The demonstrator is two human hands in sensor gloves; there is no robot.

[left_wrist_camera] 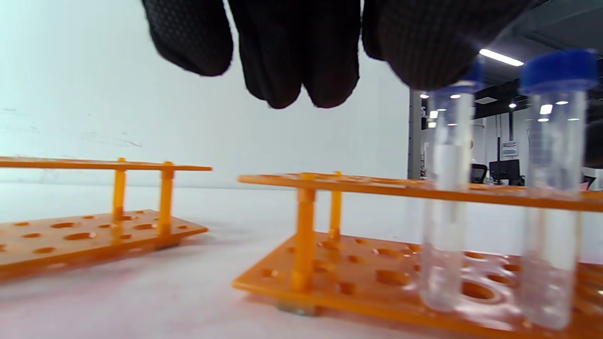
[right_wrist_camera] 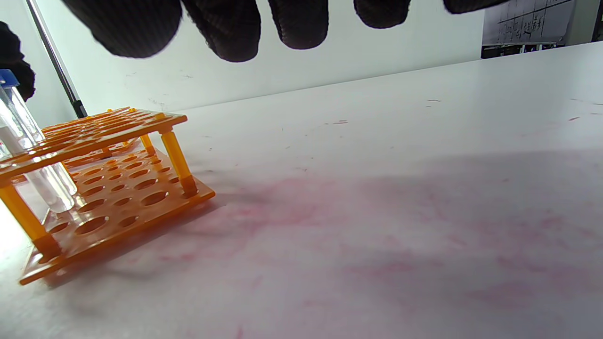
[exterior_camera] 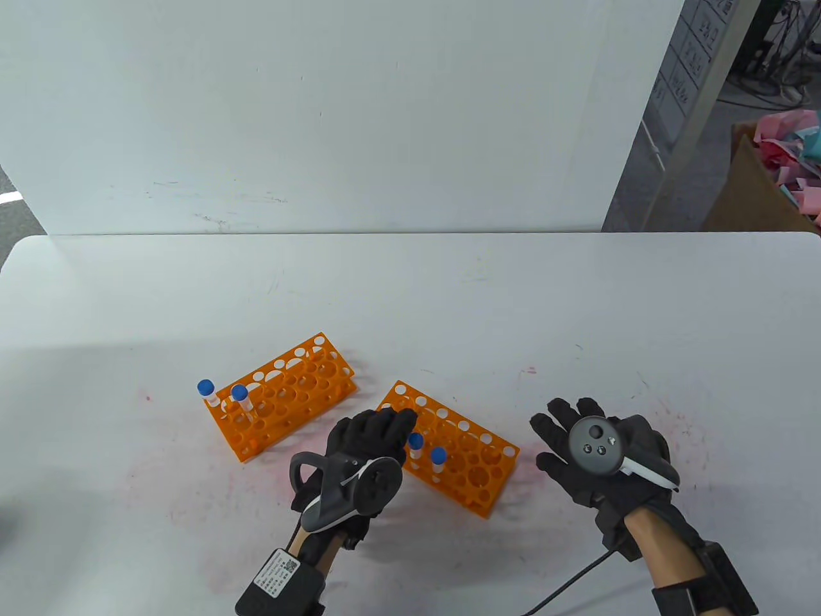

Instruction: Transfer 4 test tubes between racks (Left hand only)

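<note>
Two orange racks lie on the white table. The left rack (exterior_camera: 282,401) holds two blue-capped test tubes (exterior_camera: 206,391) (exterior_camera: 240,398) at its near-left end. The right rack (exterior_camera: 474,455) holds two tubes (exterior_camera: 415,444) (exterior_camera: 439,459). My left hand (exterior_camera: 385,433) hovers over the right rack's left end, fingers curled, right beside the nearer tube. In the left wrist view its fingers (left_wrist_camera: 292,56) hang apart and one overlaps the cap of a tube (left_wrist_camera: 445,202) seated in the rack (left_wrist_camera: 367,273); no grip shows. My right hand (exterior_camera: 567,436) rests flat and spread on the table.
The table's far edge meets a white wall panel (exterior_camera: 321,115). A cardboard box of pink scraps (exterior_camera: 770,179) stands off the table at the far right. The right wrist view shows the right rack (right_wrist_camera: 108,188) to its left and stained bare table (right_wrist_camera: 377,212).
</note>
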